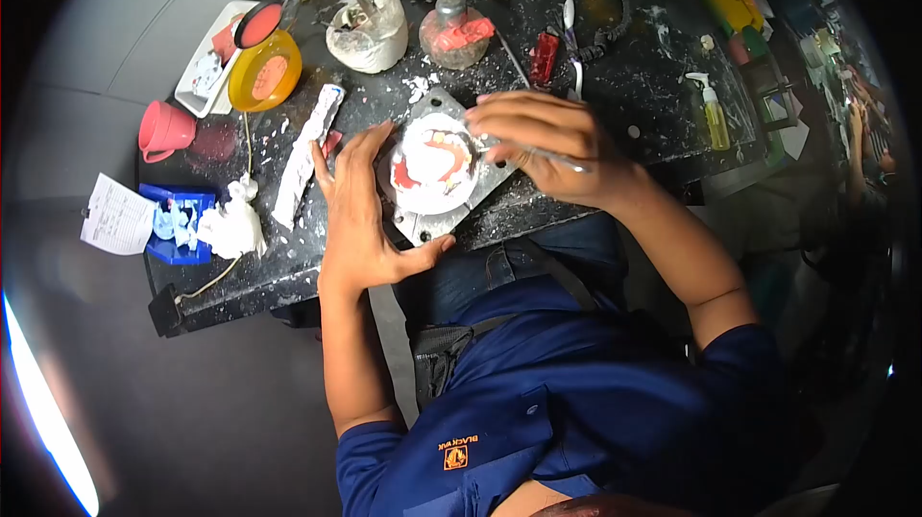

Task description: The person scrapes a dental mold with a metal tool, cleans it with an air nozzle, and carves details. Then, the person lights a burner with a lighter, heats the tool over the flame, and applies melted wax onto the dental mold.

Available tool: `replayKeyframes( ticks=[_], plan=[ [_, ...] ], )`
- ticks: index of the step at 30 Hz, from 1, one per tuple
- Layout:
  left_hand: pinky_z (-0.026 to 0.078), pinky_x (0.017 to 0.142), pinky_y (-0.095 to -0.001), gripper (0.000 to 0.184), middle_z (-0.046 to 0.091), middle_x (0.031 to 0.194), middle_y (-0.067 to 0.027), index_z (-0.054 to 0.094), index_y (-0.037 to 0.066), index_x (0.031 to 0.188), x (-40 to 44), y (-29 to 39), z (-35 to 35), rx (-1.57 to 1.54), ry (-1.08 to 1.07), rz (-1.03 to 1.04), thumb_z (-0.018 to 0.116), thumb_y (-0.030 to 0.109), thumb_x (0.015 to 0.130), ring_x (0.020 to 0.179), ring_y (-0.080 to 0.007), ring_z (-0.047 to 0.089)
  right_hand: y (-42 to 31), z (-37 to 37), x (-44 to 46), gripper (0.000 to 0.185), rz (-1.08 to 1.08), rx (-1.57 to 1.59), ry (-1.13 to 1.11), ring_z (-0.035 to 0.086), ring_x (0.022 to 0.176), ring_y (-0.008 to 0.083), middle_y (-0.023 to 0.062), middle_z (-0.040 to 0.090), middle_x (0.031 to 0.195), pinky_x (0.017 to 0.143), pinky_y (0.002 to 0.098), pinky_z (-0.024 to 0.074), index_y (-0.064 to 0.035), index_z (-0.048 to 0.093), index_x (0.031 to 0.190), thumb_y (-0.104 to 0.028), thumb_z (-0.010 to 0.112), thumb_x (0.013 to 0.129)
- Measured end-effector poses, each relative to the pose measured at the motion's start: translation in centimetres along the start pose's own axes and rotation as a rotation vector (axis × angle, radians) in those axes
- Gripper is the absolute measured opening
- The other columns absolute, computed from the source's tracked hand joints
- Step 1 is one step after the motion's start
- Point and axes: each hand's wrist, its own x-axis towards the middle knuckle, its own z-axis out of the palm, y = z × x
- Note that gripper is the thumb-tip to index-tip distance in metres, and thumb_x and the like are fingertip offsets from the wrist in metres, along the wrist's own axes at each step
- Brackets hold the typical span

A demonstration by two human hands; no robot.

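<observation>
A metal denture flask lies on the dark bench in front of me. It is filled with white plaster, in which a denture with pinkish-red wax and pale teeth is set. My left hand spans the flask's left side, with the thumb by its near corner and the fingers along the plaster's left edge. Over the right side of the plaster, my right hand is closed around a slim metal hand tool. The tool's working tip is hard to make out in the glare.
Left of the flask lie a plaster-smeared white tube, a blue tray and a pink mug. Behind stand a yellow bowl, a plaster-crusted tub and a glass jar. A spray bottle is at right.
</observation>
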Motion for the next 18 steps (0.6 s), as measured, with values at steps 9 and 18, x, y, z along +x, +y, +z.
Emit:
replayKeyframes(
  ticks=[9,18],
  plan=[
    [-0.003,0.122,-0.0668,0.119,0.054,0.14,-0.0208,0.042,-0.002,0.145,-0.4,0.2,0.1,0.067,0.055,0.032,0.086,0.057,0.052,0.135,-0.0392,0.05,-3.0,-4.6,1.0,0.041,1.017,-0.078,-0.285,0.07,0.06,0.0315,0.0166,0.068,0.065,0.061,0.0408,0.0544,0.0012,0.069,0.075,-0.031,0.065,0.1],
    [0.0,0.123,-0.0654,0.117,0.057,0.136,-0.0202,0.041,-0.001,0.148,-0.7,0.4,0.3,0.124,0.102,0.073,0.085,0.058,0.057,0.131,-0.0381,0.052,-5.8,-9.1,-3.2,0.032,0.715,-0.402,0.085,0.069,0.061,0.0239,0.0127,0.067,0.067,0.056,0.0343,0.0483,-0.0021,0.066,0.084,-0.031,0.073,0.096]
  ],
)
